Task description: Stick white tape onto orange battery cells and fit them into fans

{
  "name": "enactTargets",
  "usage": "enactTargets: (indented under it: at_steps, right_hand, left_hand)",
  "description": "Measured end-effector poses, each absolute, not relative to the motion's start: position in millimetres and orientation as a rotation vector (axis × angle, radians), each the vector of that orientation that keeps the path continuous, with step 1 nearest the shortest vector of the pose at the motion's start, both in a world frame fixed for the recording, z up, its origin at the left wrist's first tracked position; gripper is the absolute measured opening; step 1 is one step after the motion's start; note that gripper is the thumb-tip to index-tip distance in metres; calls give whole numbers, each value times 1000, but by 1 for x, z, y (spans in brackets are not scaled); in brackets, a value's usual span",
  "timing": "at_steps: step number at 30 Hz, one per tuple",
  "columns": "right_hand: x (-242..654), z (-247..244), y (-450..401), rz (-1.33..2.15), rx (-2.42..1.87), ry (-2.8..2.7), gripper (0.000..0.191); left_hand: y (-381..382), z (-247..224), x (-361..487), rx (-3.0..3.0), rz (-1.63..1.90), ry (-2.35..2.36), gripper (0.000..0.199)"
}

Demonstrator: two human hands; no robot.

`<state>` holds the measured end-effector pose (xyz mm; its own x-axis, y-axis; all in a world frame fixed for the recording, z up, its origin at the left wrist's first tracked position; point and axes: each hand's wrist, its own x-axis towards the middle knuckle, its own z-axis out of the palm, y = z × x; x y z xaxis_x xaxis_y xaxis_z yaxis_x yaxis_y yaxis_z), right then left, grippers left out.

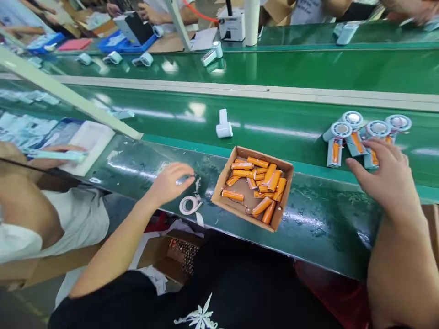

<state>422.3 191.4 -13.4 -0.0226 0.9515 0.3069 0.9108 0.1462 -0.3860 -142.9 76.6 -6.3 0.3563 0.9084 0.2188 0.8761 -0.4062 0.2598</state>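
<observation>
My left hand (171,183) is over the near bench, left of a cardboard tray (219,194) of orange wired battery cells (243,173). Its thumb and forefinger are curled together at the tips; whatever lies between them is too small to make out. Just below it is a roll of white tape (188,205) with a loose end over the bench edge. At the right, my right hand (387,176) reaches over several pale blue handheld fan bodies (334,151) with round heads and orange cells in their open handles. Its thumb is spread from the fingers, whose tips partly cover the rightmost bodies.
A single fan body (224,125) lies on the green conveyor belt (274,121). To my left, a co-worker's hand (51,155) holds a pale blue part near a white tray (92,146). A slanted post (68,91) rises there. More people work across the line.
</observation>
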Motion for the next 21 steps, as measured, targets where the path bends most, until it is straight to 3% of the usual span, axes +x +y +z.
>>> enactTargets:
  at_steps: [2,7,11,15,17,21]
  right_hand:
    - [392,-9,171,207,-1549,-2039,36]
    - [293,-3,125,342,-1049,-2190,25]
    - [223,7,78,801,-762,-2267,25]
    - [175,11,31,1795,-862,-2202,48]
    - [161,9,16,2125,-808,-2160,41]
    - [159,13,17,2128,-458,-2433,35]
  left_hand:
    - [16,-28,-176,2545,434,1715,14]
    - [-52,-64,-166,2549,415,1803,49]
    - [-49,-53,-133,2600,496,1701,31]
    - [-53,-30,-107,2634,847,1645,20]
    - [-59,-25,-104,2623,1005,1606,16]
    - [-63,-34,-119,2700,986,1600,15]
